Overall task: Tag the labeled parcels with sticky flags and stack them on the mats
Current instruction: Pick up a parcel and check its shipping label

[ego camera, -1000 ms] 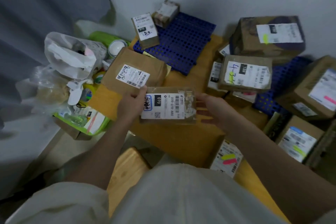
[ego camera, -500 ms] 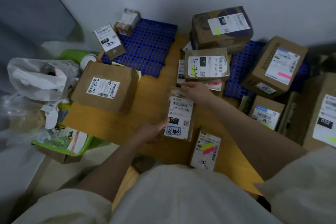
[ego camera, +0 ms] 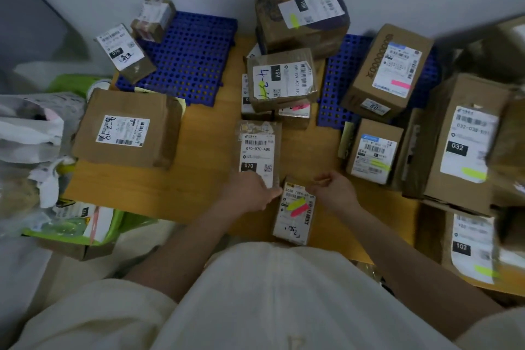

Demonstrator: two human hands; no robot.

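A flat brown parcel labelled 070 [ego camera: 258, 148] lies lengthwise on the wooden table [ego camera: 176, 187]. My left hand [ego camera: 247, 193] rests on its near end, fingers stretched to the right. Just right of it lies a small parcel [ego camera: 295, 212] carrying a yellow and a pink sticky flag. My right hand [ego camera: 335, 190] is at that parcel's far right corner with curled fingers; whether they pinch anything is unclear. Two blue perforated mats sit at the back: the left mat [ego camera: 193, 60] holds two small parcels [ego camera: 125, 51] at its left edge, the right mat [ego camera: 335, 88] holds flagged boxes [ego camera: 389, 71].
A large flat box [ego camera: 125, 128] lies on the table's left part. Flagged boxes [ego camera: 281, 79] are piled between the mats, and more [ego camera: 463, 145] crowd the right side. Plastic bags [ego camera: 31, 133] and a green tray [ego camera: 74, 224] sit off the left edge.
The 070 parcel went from held up in both hands to lying flat on the table. My right hand let go of its far end and moved back to the small flagged parcel.
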